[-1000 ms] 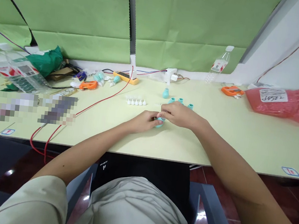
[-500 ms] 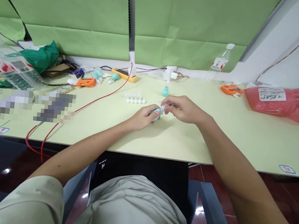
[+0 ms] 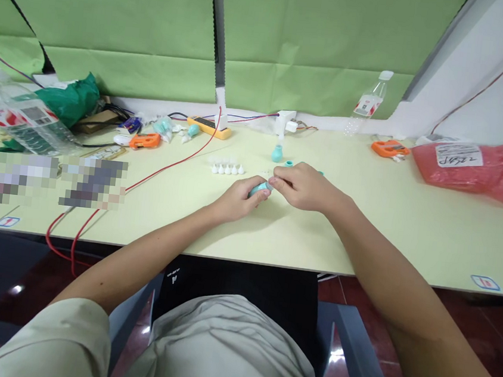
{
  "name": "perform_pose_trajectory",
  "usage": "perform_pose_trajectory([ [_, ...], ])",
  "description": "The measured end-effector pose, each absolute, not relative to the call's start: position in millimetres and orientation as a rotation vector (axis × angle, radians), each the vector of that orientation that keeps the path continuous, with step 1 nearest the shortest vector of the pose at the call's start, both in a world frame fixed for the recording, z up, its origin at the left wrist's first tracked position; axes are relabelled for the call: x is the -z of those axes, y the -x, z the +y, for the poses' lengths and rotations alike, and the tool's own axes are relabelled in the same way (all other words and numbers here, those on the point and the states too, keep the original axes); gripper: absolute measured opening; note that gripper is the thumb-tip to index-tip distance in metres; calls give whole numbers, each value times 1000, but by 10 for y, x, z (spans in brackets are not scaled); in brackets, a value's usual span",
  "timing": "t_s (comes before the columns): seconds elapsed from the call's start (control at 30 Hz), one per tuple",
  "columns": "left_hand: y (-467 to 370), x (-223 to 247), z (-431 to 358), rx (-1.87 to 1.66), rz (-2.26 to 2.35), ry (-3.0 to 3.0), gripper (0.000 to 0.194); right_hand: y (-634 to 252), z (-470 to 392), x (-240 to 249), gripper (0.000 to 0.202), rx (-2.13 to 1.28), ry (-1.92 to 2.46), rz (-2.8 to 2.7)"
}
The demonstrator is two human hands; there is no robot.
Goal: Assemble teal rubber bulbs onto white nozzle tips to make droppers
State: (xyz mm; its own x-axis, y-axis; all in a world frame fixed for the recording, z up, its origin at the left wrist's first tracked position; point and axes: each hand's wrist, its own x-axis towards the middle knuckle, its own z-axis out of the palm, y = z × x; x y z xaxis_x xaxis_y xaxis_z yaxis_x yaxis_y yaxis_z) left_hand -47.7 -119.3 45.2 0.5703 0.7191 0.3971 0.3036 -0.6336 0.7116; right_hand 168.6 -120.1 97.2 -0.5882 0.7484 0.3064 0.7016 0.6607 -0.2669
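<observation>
My left hand [image 3: 240, 199] is wrapped round a small teal piece [image 3: 258, 189] at the middle of the table. The fingers of my right hand [image 3: 303, 187] are pinched at the right end of that piece; what they hold there is mostly hidden. Behind my hands stands a teal bulb with a clear tip [image 3: 277, 153]. A small teal part [image 3: 289, 163] lies just behind my right hand, and another shows partly past its knuckles. To the left is a row of small white nozzles [image 3: 228, 169].
Orange cutters [image 3: 145, 140], a yellow meter [image 3: 208, 126] and a red cable [image 3: 163, 171] lie left. A large bottle [image 3: 38, 121] is far left. At the right are an upright bottle [image 3: 368, 106], an orange tool [image 3: 390, 149] and a red bag [image 3: 473, 173].
My right hand has closed in on the end of the teal piece, hiding the clear part seen before. Teal parts behind my right hand have come into view.
</observation>
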Motion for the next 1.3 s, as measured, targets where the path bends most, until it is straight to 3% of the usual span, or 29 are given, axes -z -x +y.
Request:
perform_pose_trajectory([
  [0.23, 497, -449, -1131, -981, 953, -2370, 27, -1595, -1207, -933, 50, -352, 1231, -2357],
  [0.57, 552, -439, -1090, -780, 1080, -2671, 29, -1569, -1149, -858, 68, -850, 1365, -2161],
  [0.93, 538, -413, -1023, -974, 1049, -2527, 21, -1750, -1098, -871, 27, -326, 1006, -2388],
  [1.13, 519, -361, -1020, -1014, 1156, -2582, 21, -1672, -1104, -822, 32, -33, 1105, -2426],
  [1.3, 510, -341, -1028, -1000, 1199, -2634, 23, -1621, -1109, -802, 38, -102, 1159, -2382],
])
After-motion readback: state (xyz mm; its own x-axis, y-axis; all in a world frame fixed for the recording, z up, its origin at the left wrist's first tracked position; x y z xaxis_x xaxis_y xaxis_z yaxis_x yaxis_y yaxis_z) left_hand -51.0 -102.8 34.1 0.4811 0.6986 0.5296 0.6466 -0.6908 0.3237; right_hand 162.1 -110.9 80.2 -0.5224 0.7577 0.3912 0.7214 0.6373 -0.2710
